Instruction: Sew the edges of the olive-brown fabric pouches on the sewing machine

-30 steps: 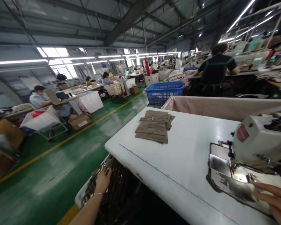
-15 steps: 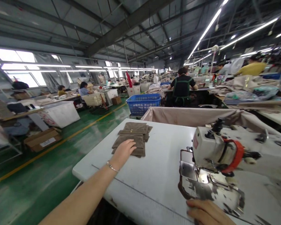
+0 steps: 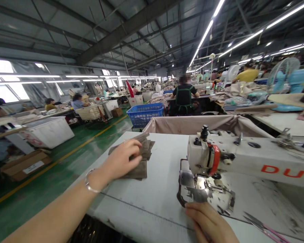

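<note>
My left hand (image 3: pixel 123 158) reaches across the white sewing table (image 3: pixel 157 199) and pinches the top brown fabric piece (image 3: pixel 142 141) of a small stack (image 3: pixel 139 172), lifting its near edge. A bracelet sits on that wrist. My right hand (image 3: pixel 207 224) rests with curled fingers on the table at the near edge of the metal plate (image 3: pixel 205 192) under the sewing machine (image 3: pixel 243 158); whether it holds anything I cannot make out.
A beige cloth bin (image 3: pixel 192 124) hangs behind the table. A blue basket (image 3: pixel 144 114) stands on the green floor, with white bins (image 3: pixel 50 131) and a cardboard box (image 3: pixel 25 163) to the left. Other people sit at far tables. Scissors (image 3: pixel 263 226) lie at the right.
My left hand came up from the dark bundle below the table, landed on the stack, and now lifts its top piece. My right hand slid left to the plate's near edge. The view turned right.
</note>
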A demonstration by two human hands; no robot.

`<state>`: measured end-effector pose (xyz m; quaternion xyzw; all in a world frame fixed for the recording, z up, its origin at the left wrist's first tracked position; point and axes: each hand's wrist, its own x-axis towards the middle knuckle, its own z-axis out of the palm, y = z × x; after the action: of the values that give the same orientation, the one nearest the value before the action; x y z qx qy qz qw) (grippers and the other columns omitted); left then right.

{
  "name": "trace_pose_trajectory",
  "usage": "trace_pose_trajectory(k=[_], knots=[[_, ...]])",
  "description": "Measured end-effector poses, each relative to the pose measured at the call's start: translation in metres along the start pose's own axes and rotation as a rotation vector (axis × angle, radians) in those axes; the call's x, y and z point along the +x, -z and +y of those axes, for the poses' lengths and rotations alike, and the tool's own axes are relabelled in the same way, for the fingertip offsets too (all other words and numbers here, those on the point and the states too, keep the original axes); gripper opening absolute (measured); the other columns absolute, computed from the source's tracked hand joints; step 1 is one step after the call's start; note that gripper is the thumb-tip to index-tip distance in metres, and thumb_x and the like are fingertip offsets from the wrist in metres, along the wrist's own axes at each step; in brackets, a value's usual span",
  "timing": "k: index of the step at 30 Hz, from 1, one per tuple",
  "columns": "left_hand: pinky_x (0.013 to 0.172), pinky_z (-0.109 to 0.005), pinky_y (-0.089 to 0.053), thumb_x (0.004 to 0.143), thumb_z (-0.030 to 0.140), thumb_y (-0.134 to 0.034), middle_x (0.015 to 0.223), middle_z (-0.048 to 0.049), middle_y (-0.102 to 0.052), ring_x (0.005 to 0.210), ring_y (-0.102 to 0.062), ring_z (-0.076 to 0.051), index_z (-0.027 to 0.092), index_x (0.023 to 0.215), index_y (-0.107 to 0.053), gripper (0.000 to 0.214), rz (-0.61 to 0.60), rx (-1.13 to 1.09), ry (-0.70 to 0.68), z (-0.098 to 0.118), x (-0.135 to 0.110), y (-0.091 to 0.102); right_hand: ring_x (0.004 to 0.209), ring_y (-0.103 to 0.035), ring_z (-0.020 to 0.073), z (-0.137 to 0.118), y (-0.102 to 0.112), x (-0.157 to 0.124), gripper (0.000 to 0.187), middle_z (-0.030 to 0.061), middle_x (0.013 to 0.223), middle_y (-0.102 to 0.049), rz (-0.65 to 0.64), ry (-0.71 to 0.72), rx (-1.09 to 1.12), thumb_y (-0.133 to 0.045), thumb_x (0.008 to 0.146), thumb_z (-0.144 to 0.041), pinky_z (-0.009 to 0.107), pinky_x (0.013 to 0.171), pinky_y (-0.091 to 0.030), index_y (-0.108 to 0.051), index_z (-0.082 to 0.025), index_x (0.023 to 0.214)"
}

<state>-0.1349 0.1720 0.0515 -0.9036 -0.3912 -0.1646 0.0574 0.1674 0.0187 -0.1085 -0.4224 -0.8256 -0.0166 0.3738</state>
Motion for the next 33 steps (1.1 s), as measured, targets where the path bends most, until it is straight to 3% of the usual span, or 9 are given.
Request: trace_pose_trajectory(k=[3, 5, 8, 10, 16, 19, 22, 26, 33], knots=[[0.113, -0.039, -0.039, 0.097, 0.039, -0.056, 0.146, -0.0052, -0.052, 0.136, -0.045, -0.025, 0.024, 0.105, -0.067, 0.021, -0.247, -0.225, -0.067, 0.056, -0.035, -0.03, 0.107, -0.067, 0.0235, -0.013, 0.005, 0.004, 0.031, 0.0125, 0.121, -0.068, 0.061, -0.059, -0.035, -0.056, 0.093, -0.021, 0.033, 0.088, -0.059, -0.063, -0.018, 0.123], [0.115, -0.046, -0.036, 0.091, 0.036, -0.065, 0.148, -0.0092, -0.05, 0.137, -0.045, -0.029, 0.024, 0.127, -0.061, 0.038, -0.234, -0.263, 0.067, 0.075, -0.055, -0.067, 0.109, -0.066, 0.0273, -0.02, 0.001, 0.001, 0.032, 0.0114, 0.124, -0.067, -0.003, -0.104, -0.066, -0.062, 0.091, -0.026, 0.04, 0.09, -0.059, -0.066, -0.021, 0.123], [0.112, -0.051, -0.037, 0.083, 0.034, -0.074, 0.141, -0.0138, -0.056, 0.131, -0.05, -0.034, 0.02, 0.127, -0.063, 0.047, -0.214, -0.28, 0.161, 0.087, -0.067, -0.112, 0.109, -0.065, 0.0292, -0.028, -0.009, -0.009, 0.031, 0.0068, 0.125, -0.068, -0.085, -0.171, -0.064, -0.069, 0.087, -0.026, 0.045, 0.091, -0.057, -0.069, -0.026, 0.118], [0.109, -0.053, -0.037, 0.079, 0.036, -0.077, 0.135, -0.0147, -0.059, 0.125, -0.051, -0.035, 0.019, 0.119, -0.068, 0.044, -0.182, -0.292, 0.208, 0.092, -0.064, -0.122, 0.111, -0.063, 0.0285, -0.033, -0.014, -0.015, 0.032, 0.0047, 0.126, -0.067, -0.095, -0.205, -0.021, -0.069, 0.086, -0.022, 0.045, 0.093, -0.055, -0.068, -0.028, 0.117], [0.086, -0.042, -0.045, 0.074, 0.015, -0.065, 0.092, -0.0078, -0.064, 0.091, -0.059, -0.027, 0.018, 0.08, -0.069, 0.008, -0.197, -0.438, 0.285, 0.121, -0.047, -0.105, 0.102, -0.06, 0.027, -0.046, -0.016, -0.012, 0.032, 0.0055, 0.109, -0.066, -0.054, -0.479, 0.152, -0.071, 0.077, -0.007, 0.045, 0.091, -0.051, -0.063, -0.022, 0.104], [0.069, -0.031, -0.047, 0.077, 0.015, -0.059, 0.079, -0.0029, -0.066, 0.076, -0.063, -0.021, 0.018, 0.079, -0.064, 0.007, -0.268, -0.61, 0.319, 0.128, -0.045, -0.088, 0.105, -0.058, 0.0268, -0.048, -0.006, -0.005, 0.023, 0.0089, 0.109, -0.062, 0.0, -0.565, 0.206, -0.066, 0.084, -0.011, 0.044, 0.092, -0.05, -0.06, -0.02, 0.104], [0.073, -0.027, -0.051, 0.085, 0.025, -0.059, 0.09, -0.0038, -0.072, 0.086, -0.068, -0.021, 0.017, 0.097, -0.065, 0.016, -0.325, -0.947, 0.363, 0.133, -0.044, -0.066, 0.117, -0.054, 0.0262, -0.048, 0.015, 0.004, 0.005, 0.0094, 0.122, -0.058, 0.016, -0.503, 0.253, -0.058, 0.093, -0.018, 0.043, 0.099, -0.048, -0.061, -0.022, 0.091], [0.082, -0.028, -0.051, 0.079, 0.038, -0.076, 0.094, -0.0071, -0.074, 0.092, -0.068, -0.023, 0.015, 0.1, -0.07, 0.032, -0.253, -1.411, 0.549, 0.145, -0.045, -0.044, 0.124, -0.052, 0.0259, -0.05, 0.048, 0.014, 0.009, 0.0066, 0.13, -0.057, 0.016, -0.374, 0.233, -0.057, 0.095, -0.027, 0.042, 0.101, -0.047, -0.066, -0.025, 0.092], [0.077, -0.028, -0.052, 0.065, 0.036, -0.089, 0.083, -0.0072, -0.074, 0.083, -0.069, -0.023, 0.014, 0.089, -0.075, 0.035, -0.117, -1.635, 0.67, 0.158, -0.053, -0.045, 0.096, -0.066, 0.019, -0.059, 0.065, 0.012, 0.007, 0.0018, 0.1, -0.071, 0.143, -0.409, 0.272, -0.062, 0.091, -0.025, 0.029, 0.085, -0.054, -0.068, -0.027, 0.088]])
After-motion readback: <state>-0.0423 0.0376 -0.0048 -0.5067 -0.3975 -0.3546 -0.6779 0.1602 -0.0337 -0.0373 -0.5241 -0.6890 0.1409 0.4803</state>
